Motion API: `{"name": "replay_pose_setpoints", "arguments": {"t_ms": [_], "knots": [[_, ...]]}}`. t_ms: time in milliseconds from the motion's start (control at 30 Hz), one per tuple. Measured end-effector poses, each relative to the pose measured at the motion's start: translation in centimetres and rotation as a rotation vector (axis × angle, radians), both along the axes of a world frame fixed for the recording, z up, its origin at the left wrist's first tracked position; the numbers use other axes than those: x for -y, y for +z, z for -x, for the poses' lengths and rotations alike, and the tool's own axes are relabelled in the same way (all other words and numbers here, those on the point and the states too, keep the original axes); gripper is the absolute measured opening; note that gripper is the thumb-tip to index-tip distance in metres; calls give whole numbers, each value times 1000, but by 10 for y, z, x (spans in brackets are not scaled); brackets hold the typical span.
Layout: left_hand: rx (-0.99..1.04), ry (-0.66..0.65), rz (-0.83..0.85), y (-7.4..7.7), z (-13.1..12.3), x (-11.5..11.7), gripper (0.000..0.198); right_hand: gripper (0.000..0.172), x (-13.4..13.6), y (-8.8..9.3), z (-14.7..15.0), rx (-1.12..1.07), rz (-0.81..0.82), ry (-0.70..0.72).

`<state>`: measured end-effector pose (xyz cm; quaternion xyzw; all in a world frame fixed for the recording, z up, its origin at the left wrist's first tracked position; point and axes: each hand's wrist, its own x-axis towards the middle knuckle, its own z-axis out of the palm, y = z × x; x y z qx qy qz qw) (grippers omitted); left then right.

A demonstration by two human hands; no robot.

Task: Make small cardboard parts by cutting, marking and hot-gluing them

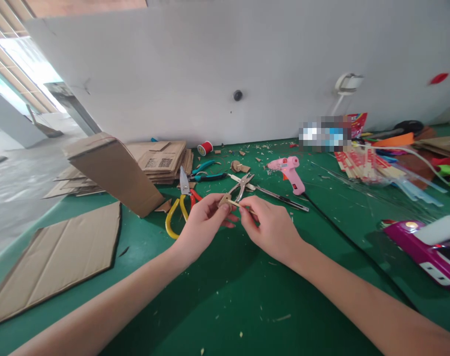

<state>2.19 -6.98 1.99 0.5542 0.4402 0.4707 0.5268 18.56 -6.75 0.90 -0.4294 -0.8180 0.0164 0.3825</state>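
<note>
Between finger and thumb, my left hand (206, 221) grips a small brown cardboard piece (225, 200). My right hand (266, 222) pinches a thin wooden stick (235, 202), whose far end meets the cardboard piece; whether it passes through a hole I cannot tell. Both hands are close together above the green table. Just beyond them lie metal pliers (243, 185) and a slim utility knife (284, 199). Scissors with yellow handles (170, 220) lie to the left of my left hand, beside red-handled cutters (195, 197).
A pink glue gun (289, 173) stands at right, its black cord (343, 235) running toward me. A tall cardboard box (117, 173) and a flat cardboard sheet (69, 252) are at left. Stacked cardboard (161, 163) and a red thread spool (205, 148) lie behind. Far right is a purple iron (421, 247).
</note>
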Motion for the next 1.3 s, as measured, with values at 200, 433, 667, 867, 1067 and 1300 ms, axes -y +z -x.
{"name": "replay_pose_setpoints", "arguments": {"t_ms": [200, 433, 667, 867, 1067, 1300], "knots": [[-178, 33, -71, 3, 1, 2, 16, 15, 1, 0, 2, 46, -52, -36], [-471, 103, -185, -7, 5, 0, 13, 22, 2, -6, 5, 215, -120, -77], [-660, 142, -403, -14, 4, 3, 12, 25, 4, -7, 7, 237, 75, -6], [-789, 203, -528, -17, 5, 6, 10, 14, 4, -8, 12, -236, 425, 93], [-849, 204, -617, -23, 8, 6, 13, 19, 1, -9, 19, -770, 1060, 249], [-730, 120, -590, -12, 11, 3, 21, 20, -9, -2, 2, -133, 430, 126]]}}
